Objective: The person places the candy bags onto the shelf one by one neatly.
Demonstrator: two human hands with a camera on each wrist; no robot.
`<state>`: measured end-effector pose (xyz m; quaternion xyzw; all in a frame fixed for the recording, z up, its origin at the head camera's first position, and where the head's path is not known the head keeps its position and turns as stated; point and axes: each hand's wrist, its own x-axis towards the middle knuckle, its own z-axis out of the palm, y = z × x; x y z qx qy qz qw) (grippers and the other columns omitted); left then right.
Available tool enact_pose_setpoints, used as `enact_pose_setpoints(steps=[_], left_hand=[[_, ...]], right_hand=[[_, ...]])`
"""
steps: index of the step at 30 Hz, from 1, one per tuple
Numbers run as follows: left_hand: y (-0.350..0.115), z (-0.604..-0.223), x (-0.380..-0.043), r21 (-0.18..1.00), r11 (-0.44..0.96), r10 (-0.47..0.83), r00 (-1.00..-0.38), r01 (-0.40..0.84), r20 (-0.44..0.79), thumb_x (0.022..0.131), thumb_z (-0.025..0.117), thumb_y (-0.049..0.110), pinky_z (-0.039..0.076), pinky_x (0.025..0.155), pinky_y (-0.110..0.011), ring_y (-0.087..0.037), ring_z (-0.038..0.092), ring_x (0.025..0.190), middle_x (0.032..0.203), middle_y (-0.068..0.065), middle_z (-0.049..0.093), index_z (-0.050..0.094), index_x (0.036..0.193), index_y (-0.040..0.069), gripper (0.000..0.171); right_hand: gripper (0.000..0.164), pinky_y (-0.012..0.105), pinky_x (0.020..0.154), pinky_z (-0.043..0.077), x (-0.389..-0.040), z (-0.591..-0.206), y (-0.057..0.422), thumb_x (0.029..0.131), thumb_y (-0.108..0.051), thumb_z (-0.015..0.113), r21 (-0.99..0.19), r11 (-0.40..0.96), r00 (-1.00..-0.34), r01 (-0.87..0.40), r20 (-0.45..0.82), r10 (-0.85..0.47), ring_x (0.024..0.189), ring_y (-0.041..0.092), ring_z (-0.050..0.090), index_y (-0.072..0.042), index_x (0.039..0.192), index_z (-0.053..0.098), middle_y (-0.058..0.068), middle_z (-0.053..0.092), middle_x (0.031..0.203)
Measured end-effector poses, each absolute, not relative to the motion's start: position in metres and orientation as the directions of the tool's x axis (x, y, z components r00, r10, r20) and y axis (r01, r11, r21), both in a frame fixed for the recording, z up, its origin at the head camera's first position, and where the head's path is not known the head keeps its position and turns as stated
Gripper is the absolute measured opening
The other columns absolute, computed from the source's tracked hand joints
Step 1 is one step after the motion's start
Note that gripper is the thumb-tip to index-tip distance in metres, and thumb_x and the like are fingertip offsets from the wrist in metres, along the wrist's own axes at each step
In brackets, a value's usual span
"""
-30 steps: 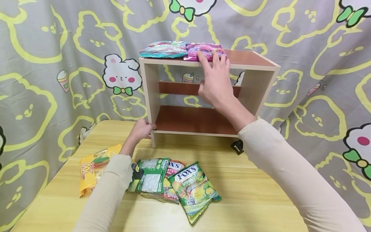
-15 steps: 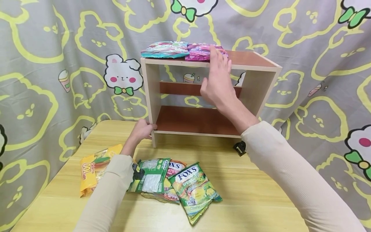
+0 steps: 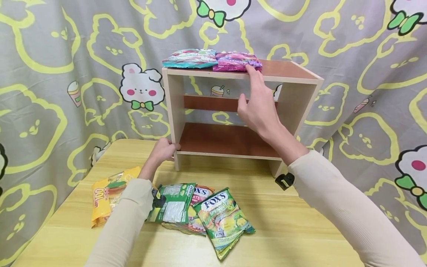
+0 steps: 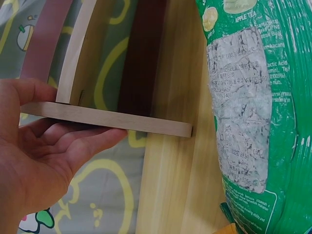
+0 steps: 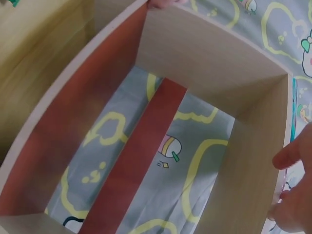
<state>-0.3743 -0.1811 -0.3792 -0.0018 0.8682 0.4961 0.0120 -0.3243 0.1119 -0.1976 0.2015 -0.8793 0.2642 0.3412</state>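
A small wooden shelf unit (image 3: pixel 227 139) with brown boards and pale edges stands on the table. My left hand (image 3: pixel 162 150) grips its left side panel low down; in the left wrist view the thumb lies on one face of the panel (image 4: pixel 107 118) and the fingers on the other. On the unit's top lie a teal candy bag (image 3: pixel 190 59) and, right beside it, a pink-purple candy bag (image 3: pixel 235 61). My right hand (image 3: pixel 259 105) is raised at the top front edge, index fingertip at the pink bag's lower right corner, thumb held apart.
Several candy bags lie on the wooden table (image 3: pixel 293 226) in front: a green Fox's bag (image 3: pixel 223 218), a green bag showing its back (image 3: pixel 175 202), a multicoloured one (image 3: pixel 197 218) partly beneath them, and a yellow bag (image 3: pixel 101 202) at left. A patterned curtain (image 3: pixel 377 74) hangs behind.
My right hand has drawn back from on top of the pink bag, down and slightly right, to its front corner. The left hand keeps its grip on the panel.
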Motion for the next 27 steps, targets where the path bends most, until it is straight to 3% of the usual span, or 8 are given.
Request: enact_pose_setpoints(steps=[2, 4, 7, 10, 12, 21, 23, 27], left_hand=[[-0.18, -0.379, -0.374, 0.862, 0.507, 0.01, -1.0, -0.017, -0.026, 0.089, 0.054, 0.02, 0.059, 0.068, -0.039, -0.036, 0.063, 0.099, 0.111, -0.023, 0.06, 0.064, 0.105, -0.008, 0.034], [-0.18, -0.379, -0.374, 0.862, 0.506, 0.013, -1.0, -0.017, -0.027, 0.088, 0.054, 0.02, 0.059, 0.068, -0.039, -0.036, 0.063, 0.098, 0.111, -0.022, 0.06, 0.064, 0.105, -0.007, 0.034], [-0.179, -0.379, -0.374, 0.86, 0.509, 0.015, -1.0, -0.013, -0.024, 0.088, 0.054, 0.021, 0.059, 0.067, -0.039, -0.035, 0.064, 0.096, 0.111, -0.023, 0.06, 0.065, 0.104, -0.007, 0.034], [-0.18, -0.378, -0.374, 0.862, 0.506, 0.016, -1.0, -0.013, -0.024, 0.088, 0.054, 0.02, 0.059, 0.068, -0.04, -0.036, 0.063, 0.098, 0.112, -0.023, 0.059, 0.064, 0.105, -0.008, 0.034], [-0.181, -0.378, -0.373, 0.861, 0.508, 0.015, -1.0, -0.014, -0.025, 0.089, 0.054, 0.021, 0.059, 0.069, -0.041, -0.036, 0.063, 0.098, 0.113, -0.023, 0.059, 0.064, 0.106, -0.008, 0.035], [-0.182, -0.38, -0.374, 0.859, 0.512, 0.002, -1.0, -0.026, -0.031, 0.089, 0.054, 0.02, 0.059, 0.068, -0.04, -0.035, 0.063, 0.098, 0.113, -0.023, 0.059, 0.063, 0.106, -0.008, 0.034], [-0.182, -0.379, -0.374, 0.861, 0.507, 0.004, -0.999, -0.028, -0.034, 0.089, 0.054, 0.02, 0.059, 0.068, -0.039, -0.036, 0.063, 0.099, 0.113, -0.023, 0.059, 0.063, 0.106, -0.007, 0.034], [-0.182, -0.378, -0.374, 0.864, 0.502, 0.014, -0.999, -0.024, -0.035, 0.088, 0.053, 0.02, 0.059, 0.068, -0.039, -0.038, 0.062, 0.102, 0.115, -0.023, 0.058, 0.062, 0.107, -0.008, 0.035]], right_hand=[[0.059, 0.032, 0.083, 0.051, -0.321, -0.203, 0.114, 0.091, -0.015, 0.05, -0.304, 0.767, -0.647, -0.566, 0.74, -0.184, 0.077, 0.028, 0.059, -0.012, 0.146, 0.033, 0.005, 0.042, 0.145], [0.051, 0.035, 0.073, 0.051, -0.318, -0.209, 0.116, 0.091, -0.015, 0.051, -0.282, 0.764, -0.627, -0.58, 0.753, -0.198, 0.069, 0.028, 0.057, -0.009, 0.141, 0.041, 0.008, 0.052, 0.136], [0.03, 0.035, 0.065, 0.051, -0.312, -0.219, 0.117, 0.092, -0.016, 0.05, -0.243, 0.763, -0.61, -0.599, 0.756, -0.238, 0.066, 0.024, 0.059, -0.003, 0.118, 0.06, 0.01, 0.068, 0.105], [0.023, 0.032, 0.054, 0.05, -0.307, -0.232, 0.115, 0.094, -0.019, 0.05, -0.222, 0.765, -0.634, -0.605, 0.716, -0.293, 0.055, 0.018, 0.058, -0.003, 0.095, 0.067, 0.007, 0.067, 0.075], [0.024, 0.03, 0.047, 0.046, -0.304, -0.242, 0.115, 0.094, -0.02, 0.05, -0.214, 0.773, -0.661, -0.597, 0.678, -0.322, 0.051, 0.016, 0.055, -0.004, 0.087, 0.068, 0.003, 0.063, 0.065], [0.024, 0.028, 0.057, 0.052, -0.294, -0.294, 0.113, 0.091, -0.03, 0.061, -0.335, 0.812, -0.858, -0.478, 0.375, -0.35, 0.064, 0.014, 0.059, -0.007, 0.099, 0.063, 0.002, 0.064, 0.078], [0.034, 0.03, 0.061, 0.053, -0.292, -0.307, 0.112, 0.09, -0.033, 0.063, -0.355, 0.824, -0.891, -0.441, 0.28, -0.357, 0.069, 0.017, 0.06, -0.005, 0.109, 0.061, 0.005, 0.065, 0.084], [0.065, 0.041, 0.083, 0.054, -0.286, -0.33, 0.11, 0.088, -0.044, 0.064, -0.339, 0.869, -0.931, -0.36, 0.07, -0.359, 0.1, 0.028, 0.062, -0.002, 0.134, 0.047, 0.016, 0.063, 0.115]])
